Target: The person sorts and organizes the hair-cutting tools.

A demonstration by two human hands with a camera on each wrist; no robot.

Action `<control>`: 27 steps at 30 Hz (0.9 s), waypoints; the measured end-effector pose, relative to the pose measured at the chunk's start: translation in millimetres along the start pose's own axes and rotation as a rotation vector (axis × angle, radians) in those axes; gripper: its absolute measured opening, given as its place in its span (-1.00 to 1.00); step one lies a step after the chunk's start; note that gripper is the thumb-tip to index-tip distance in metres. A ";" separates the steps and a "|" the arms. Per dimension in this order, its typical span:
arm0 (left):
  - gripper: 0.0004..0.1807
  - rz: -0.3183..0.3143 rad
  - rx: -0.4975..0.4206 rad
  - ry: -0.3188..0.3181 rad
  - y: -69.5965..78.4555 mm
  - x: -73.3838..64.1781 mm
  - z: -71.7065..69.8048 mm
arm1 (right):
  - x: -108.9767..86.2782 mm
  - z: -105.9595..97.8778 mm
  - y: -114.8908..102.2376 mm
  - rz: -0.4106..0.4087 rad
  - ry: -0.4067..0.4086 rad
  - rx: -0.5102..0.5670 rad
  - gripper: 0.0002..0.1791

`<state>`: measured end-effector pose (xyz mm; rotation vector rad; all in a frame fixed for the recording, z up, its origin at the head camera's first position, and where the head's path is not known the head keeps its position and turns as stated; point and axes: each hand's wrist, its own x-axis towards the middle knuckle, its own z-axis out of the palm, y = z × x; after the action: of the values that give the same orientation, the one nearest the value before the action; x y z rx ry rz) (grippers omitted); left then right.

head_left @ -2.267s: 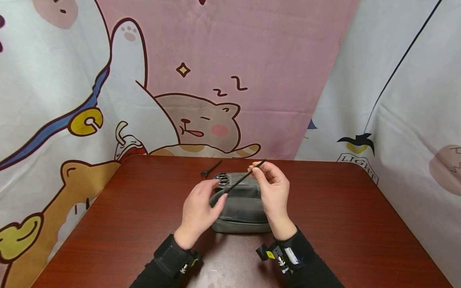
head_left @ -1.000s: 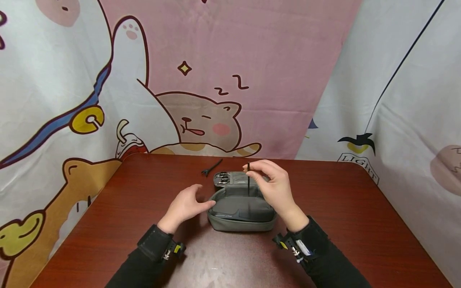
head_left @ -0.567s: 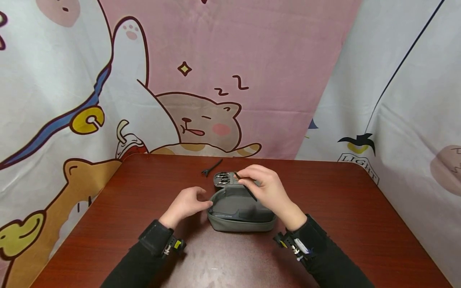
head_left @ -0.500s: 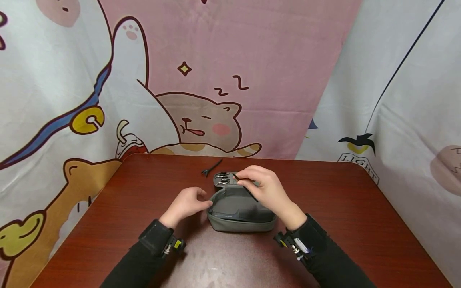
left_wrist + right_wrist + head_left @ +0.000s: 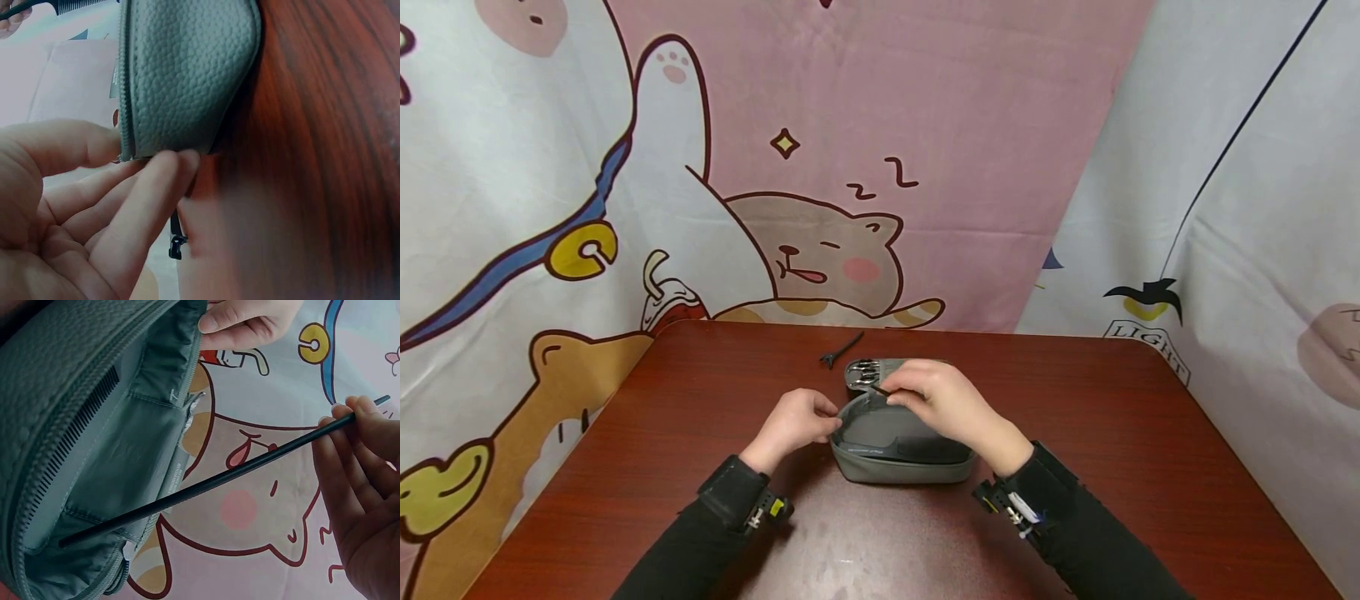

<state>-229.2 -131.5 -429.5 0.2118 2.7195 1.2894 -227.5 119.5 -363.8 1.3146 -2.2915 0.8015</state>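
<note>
My right hand (image 5: pixel 943 402) pinches a thin black comb (image 5: pixel 231 472) near one end. Its edge shows in the right wrist view, slanting over the opening of a grey zippered pouch (image 5: pixel 901 472). The left wrist view shows the teeth of this comb (image 5: pixel 78 5). With thumb and fingertips, my left hand (image 5: pixel 793 423) pinches the pouch's left rim; close up, the thumb (image 5: pixel 81 145) lies at the zipper corner. Inside the pouch lies another dark comb (image 5: pixel 72 450), teeth showing. My right hand covers part of the raised pouch lid.
Shiny metal tools with ring handles (image 5: pixel 863 372) sit in the lid behind the pouch. A small black item with a forked end (image 5: pixel 841 350) lies on the brown table (image 5: pixel 700 417), back left of the pouch. A printed cloth (image 5: pixel 962 167) hangs behind.
My right hand has lowered the comb and swung it from upright to a slant over the pouch. My left hand, first near the comb, moved left, then its fingers closed on the rim.
</note>
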 end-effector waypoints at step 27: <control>-0.95 0.037 -0.004 0.014 -2.8 2.2 4.2 | -0.5 26.5 6.8 0.051 -0.267 -0.097 -0.87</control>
<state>-230.9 -129.7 -434.4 0.2548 2.7370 1.3114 -234.3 105.6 -386.4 1.3961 -2.5433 0.5499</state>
